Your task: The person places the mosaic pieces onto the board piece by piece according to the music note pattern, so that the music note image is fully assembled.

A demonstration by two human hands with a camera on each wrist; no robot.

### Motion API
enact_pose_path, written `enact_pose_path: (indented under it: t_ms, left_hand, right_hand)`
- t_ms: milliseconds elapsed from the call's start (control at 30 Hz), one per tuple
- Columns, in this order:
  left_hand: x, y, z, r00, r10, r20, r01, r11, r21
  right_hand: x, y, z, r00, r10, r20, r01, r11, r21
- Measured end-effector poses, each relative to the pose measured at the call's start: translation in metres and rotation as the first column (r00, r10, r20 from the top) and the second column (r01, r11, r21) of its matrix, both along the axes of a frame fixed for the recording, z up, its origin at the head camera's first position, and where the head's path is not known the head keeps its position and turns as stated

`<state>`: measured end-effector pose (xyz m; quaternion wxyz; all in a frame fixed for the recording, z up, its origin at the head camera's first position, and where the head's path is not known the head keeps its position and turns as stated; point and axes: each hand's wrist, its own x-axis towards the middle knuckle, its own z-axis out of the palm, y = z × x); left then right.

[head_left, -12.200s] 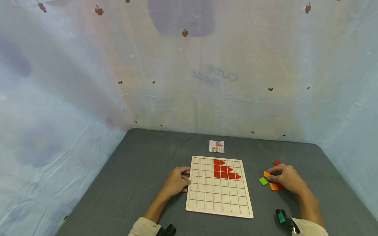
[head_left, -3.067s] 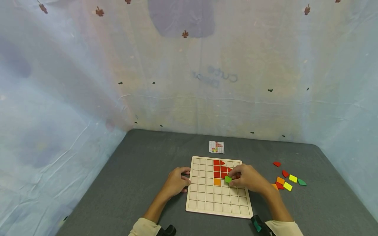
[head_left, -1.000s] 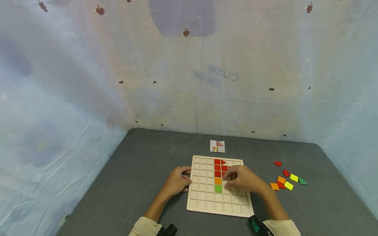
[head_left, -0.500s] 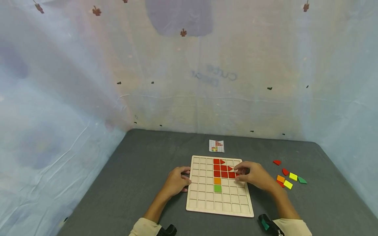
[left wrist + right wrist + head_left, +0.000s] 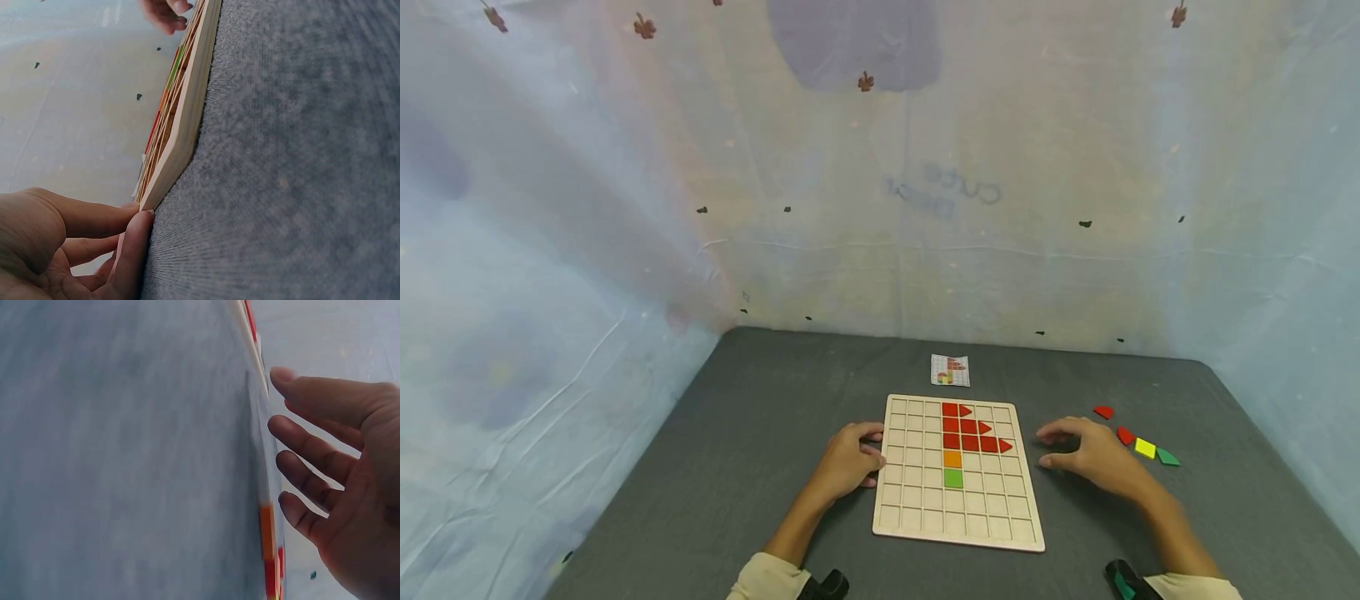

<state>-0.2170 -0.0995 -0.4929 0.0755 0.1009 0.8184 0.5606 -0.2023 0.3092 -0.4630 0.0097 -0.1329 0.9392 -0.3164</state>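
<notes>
Where the square pale-wood grid board [image 5: 917, 502] lies: it is set flat on the dark grey cloth-covered table [image 5: 737, 467].
Left hand [image 5: 842, 462]: the board's left edge is pinched between thumb and finger.
Right hand [image 5: 1096, 457]: it is held to the right of the board, apart from it, fingers slack and thumb parted from them.
Far rows: on the board's far part, red square tiles [image 5: 970, 443] are laid in three rows, one, two and three long, each ended by a red triangular tile [image 5: 1005, 447].
Nearer column: towards the board's near edge, an orange square tile [image 5: 952, 459] is seated, then a bright green square tile [image 5: 953, 478].
Loose pieces: well to the board's right, two red pieces [image 5: 1125, 436], a yellow square tile [image 5: 1145, 448] and a dark green pointed tile [image 5: 1167, 457] are seen.
Card: beyond the board's far edge, a small white printed card [image 5: 950, 370] is placed.
</notes>
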Motion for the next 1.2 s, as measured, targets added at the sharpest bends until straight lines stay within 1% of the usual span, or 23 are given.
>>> enact_pose_path:
  t_ms: [100,333,533,867,1033,1200]
  left_hand:
    - [0.000,0.000,0.000,1.000,0.004,-0.004,-0.004,1.000,-0.002]
    - [0.000,0.001,0.000,1.000,0.011,-0.013,-0.011,1.000,-0.008]
    - [0.001,0.001,0.000,1.000,0.011,-0.012,-0.011,1.000,-0.004]
    - [0.001,0.001,0.000,1.000,0.014,-0.008,-0.014,1.000,-0.001]
    - [0.000,0.001,-0.001,1.000,0.017,-0.014,-0.017,1.000,-0.005]
    - [0.001,0.001,-0.001,1.000,0.014,-0.013,-0.014,1.000,0.002]
  right_hand:
    - [0.004,0.010,-0.001,1.000,-0.007,-0.006,0.007,1.000,0.016]
    - [0.012,0.032,-0.002,1.000,0.007,0.000,-0.007,1.000,0.015]
    - [0.018,0.044,-0.001,1.000,-0.007,-0.015,0.008,0.997,0.081]
    - [0.019,0.059,0.000,0.999,0.004,0.035,-0.009,0.992,0.129]
    - [0.022,0.063,0.002,0.999,-0.007,0.046,0.001,0.991,0.132]
    - [0.022,0.067,0.002,0.997,-0.034,0.073,0.022,0.987,0.157]
